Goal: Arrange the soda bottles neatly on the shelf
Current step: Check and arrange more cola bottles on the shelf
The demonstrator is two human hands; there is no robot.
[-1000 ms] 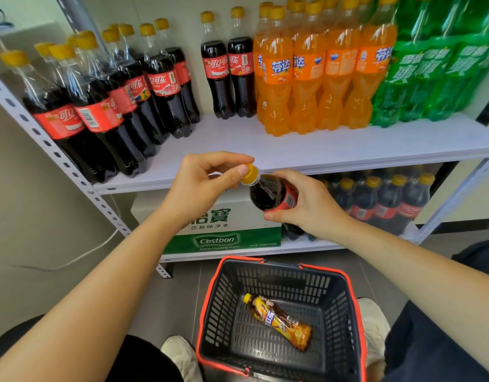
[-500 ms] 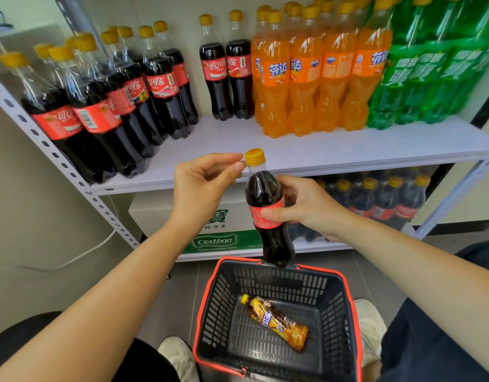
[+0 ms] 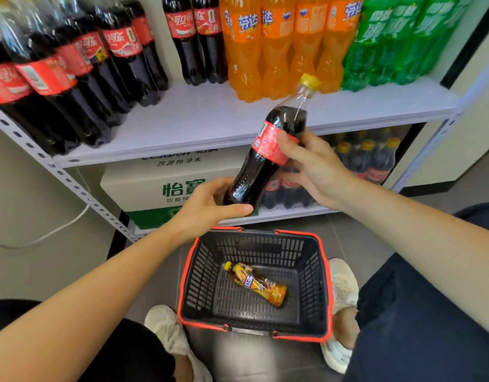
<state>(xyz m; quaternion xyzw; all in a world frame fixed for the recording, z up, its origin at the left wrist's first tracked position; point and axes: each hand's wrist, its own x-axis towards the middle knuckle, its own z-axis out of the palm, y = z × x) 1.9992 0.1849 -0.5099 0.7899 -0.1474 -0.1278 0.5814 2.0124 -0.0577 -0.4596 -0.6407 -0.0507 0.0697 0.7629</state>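
Held bottle: a yellow-capped cola bottle [image 3: 268, 158] is held tilted before the shelf's [image 3: 210, 119] front edge, cap up and rightward.
Left hand: the bottle's base is gripped by the left hand [image 3: 207, 208], fingers curled round it.
Right hand: the red label is gripped by the right hand [image 3: 312, 166], thumb pressed across, fingers wrapped behind.
Shelf: cola bottles [image 3: 72, 78] are stood at the left end, orange soda bottles [image 3: 273, 51] mid-shelf, green soda bottles [image 3: 389, 45] at the right end.
Basket [image 3: 199, 271]: one tea bottle [image 3: 257, 282] is laid inside.
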